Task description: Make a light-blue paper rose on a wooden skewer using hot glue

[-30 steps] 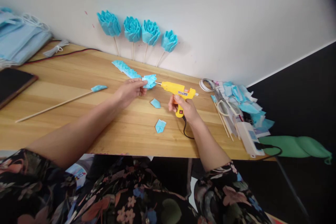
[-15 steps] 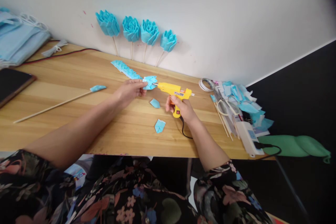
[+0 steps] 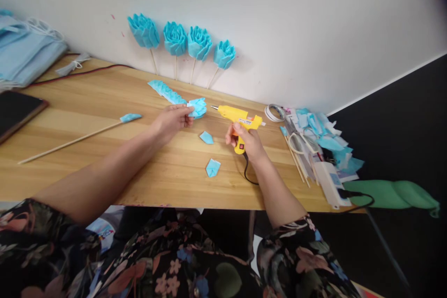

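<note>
Left hand [image 3: 171, 122]: fingers pinched on a folded blue fabric petal [image 3: 197, 107], held just above the wooden tabletop [image 3: 104, 102] at the end of a blue pleated strip [image 3: 166, 91]. Right hand [image 3: 244, 142]: fingers wrapped around the grip of a yellow glue gun [image 3: 238, 118], nozzle pointing at the petal, a small gap between. Two loose blue petals [image 3: 213, 167] lay between the hands. Four blue fabric flowers [image 3: 175, 38] leaned against the wall.

A light wooden tabletop [image 3: 104, 102] against a white wall carries two small blue folded pieces [image 3: 209, 149], a skewer [image 3: 70, 138] with a blue tip, a dark tablet [image 3: 16, 109] at the left edge, and a tape roll [image 3: 274, 112] beside scissors [image 3: 296, 143] and blue scraps [image 3: 328, 135] at right.
</note>
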Available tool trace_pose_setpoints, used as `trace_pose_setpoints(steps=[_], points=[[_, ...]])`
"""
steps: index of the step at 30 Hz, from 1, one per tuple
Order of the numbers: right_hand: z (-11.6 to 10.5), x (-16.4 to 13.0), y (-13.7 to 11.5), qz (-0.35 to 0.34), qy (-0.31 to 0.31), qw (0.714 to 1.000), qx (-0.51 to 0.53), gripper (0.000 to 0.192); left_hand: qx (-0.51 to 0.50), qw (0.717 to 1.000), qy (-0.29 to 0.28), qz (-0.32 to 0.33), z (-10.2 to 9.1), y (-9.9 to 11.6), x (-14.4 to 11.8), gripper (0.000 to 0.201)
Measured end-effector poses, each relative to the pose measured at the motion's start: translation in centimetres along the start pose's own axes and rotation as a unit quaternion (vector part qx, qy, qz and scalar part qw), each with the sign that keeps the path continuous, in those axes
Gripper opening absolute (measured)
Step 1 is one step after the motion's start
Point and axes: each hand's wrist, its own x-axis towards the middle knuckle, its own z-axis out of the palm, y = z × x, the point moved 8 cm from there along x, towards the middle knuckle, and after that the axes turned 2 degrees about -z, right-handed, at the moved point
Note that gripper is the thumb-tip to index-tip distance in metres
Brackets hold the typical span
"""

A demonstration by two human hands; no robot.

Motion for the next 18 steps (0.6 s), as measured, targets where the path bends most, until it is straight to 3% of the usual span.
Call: trace_pose_setpoints(steps=[10, 18], points=[[1.5, 0.0, 0.8, -0.001, -0.065, 0.998, 0.025, 0.062, 0.02, 0.999, -0.029, 0.017, 0.3, -0.1, 0.0, 0.026], [1.2, 0.1, 1.1, 0.013, -0.07, 0.997, -0.014, 0.063, 0.007, 0.999, -0.033, 0.015, 0.2, -0.1, -0.1, 0.027]])
